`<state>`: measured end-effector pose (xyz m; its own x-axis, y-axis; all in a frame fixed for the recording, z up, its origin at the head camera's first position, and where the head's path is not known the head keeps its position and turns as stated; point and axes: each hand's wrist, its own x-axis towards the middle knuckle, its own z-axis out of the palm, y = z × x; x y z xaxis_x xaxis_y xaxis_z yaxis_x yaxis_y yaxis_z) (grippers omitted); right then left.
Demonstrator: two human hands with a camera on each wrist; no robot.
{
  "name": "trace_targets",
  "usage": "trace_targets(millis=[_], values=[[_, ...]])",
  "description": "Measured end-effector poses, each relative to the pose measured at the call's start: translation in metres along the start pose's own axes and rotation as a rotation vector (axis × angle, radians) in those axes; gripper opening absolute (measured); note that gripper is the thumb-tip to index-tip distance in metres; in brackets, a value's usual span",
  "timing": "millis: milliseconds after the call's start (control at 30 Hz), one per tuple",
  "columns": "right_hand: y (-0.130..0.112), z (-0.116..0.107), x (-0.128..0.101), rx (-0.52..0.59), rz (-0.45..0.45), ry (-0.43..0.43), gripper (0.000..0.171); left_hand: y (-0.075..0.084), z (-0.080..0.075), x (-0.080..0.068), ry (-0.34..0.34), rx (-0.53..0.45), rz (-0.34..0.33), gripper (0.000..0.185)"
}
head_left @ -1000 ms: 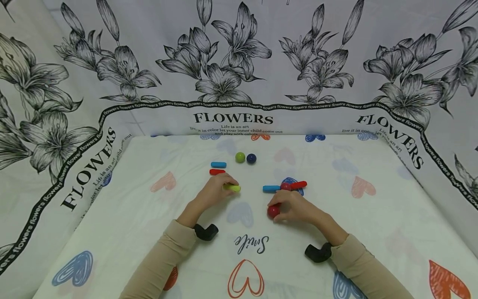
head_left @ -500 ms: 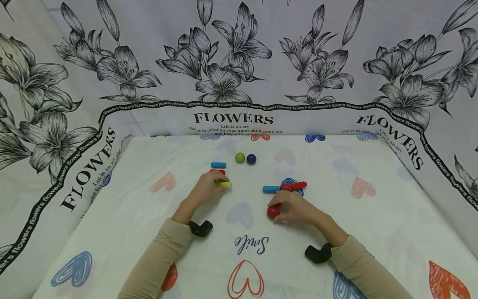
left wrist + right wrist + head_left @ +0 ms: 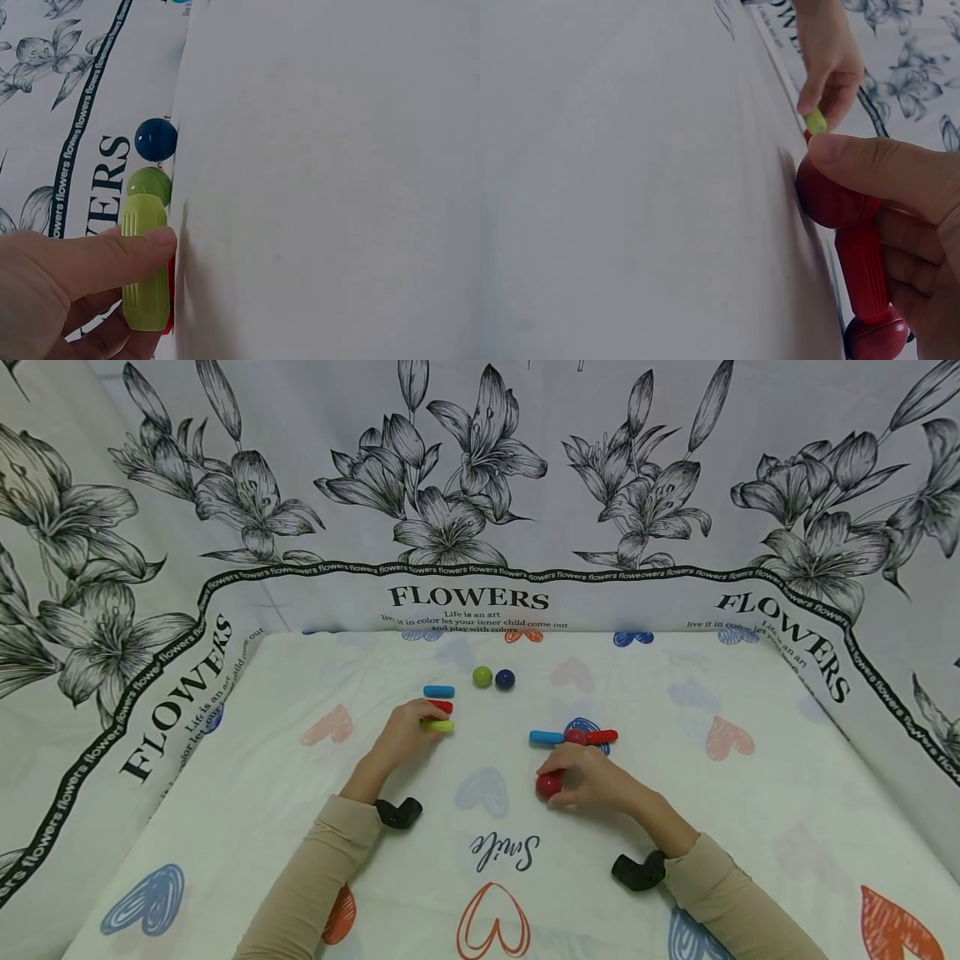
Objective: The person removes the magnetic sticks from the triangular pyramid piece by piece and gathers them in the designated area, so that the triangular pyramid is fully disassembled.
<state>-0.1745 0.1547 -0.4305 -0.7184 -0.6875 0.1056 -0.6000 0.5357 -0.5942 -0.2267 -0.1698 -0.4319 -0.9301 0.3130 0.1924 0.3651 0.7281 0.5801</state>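
Note:
My left hand [image 3: 405,735] pinches a yellow-green ribbed stick [image 3: 146,300] between thumb and fingers. In the head view it is just in front of a red stick [image 3: 443,707], partly covered by the fingers, and a blue stick [image 3: 438,692] behind that. My right hand [image 3: 592,774] holds a large red ball [image 3: 549,786]. The right wrist view shows a red ribbed stick [image 3: 861,270] between this ball and another red ball [image 3: 877,336]. Just beyond the hand, a blue stick [image 3: 546,737] and a red stick [image 3: 602,737] extend from either side of a red ball [image 3: 575,737].
A green ball [image 3: 482,677] and a dark blue ball [image 3: 505,679] sit side by side toward the back. Printed hearts mark the white tablecloth [image 3: 360,668]. A flower-patterned curtain [image 3: 480,539] hangs behind the table. Each wrist carries a black device [image 3: 639,871].
My left hand has moved left and slightly away from me with the yellow-green stick, up to the red stick. The right hand and its red ball stay nearly still.

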Motion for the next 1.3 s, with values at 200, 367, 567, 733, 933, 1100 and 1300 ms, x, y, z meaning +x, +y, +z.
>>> trace_targets(millis=[200, 367, 567, 733, 933, 1100, 1300], values=[[-0.001, 0.002, 0.001, -0.005, -0.003, 0.013, 0.037, 0.000, -0.002, 0.001, -0.011, 0.009, -0.040, 0.023], [-0.002, 0.004, 0.003, -0.072, 0.003, 0.028, 0.039, -0.001, -0.003, 0.002, -0.014, 0.027, -0.032, 0.022], [-0.004, 0.005, 0.005, -0.118, 0.042, 0.030, 0.040, -0.004, -0.003, 0.005, -0.024, 0.059, -0.045, 0.024], [-0.007, 0.005, 0.006, -0.134, 0.090, 0.031, 0.040, -0.005, -0.004, 0.007, -0.046, 0.080, -0.059, 0.024], [-0.007, 0.006, 0.007, -0.123, 0.134, 0.032, 0.041, -0.004, -0.005, 0.007, -0.060, 0.082, -0.070, 0.024], [-0.004, 0.005, 0.004, -0.072, 0.145, 0.001, 0.043, 0.000, -0.008, 0.006, -0.070, 0.084, -0.085, 0.025], [-0.002, 0.003, 0.001, -0.062, 0.117, -0.012, 0.041, 0.005, -0.012, 0.004, -0.052, 0.070, -0.096, 0.027]])
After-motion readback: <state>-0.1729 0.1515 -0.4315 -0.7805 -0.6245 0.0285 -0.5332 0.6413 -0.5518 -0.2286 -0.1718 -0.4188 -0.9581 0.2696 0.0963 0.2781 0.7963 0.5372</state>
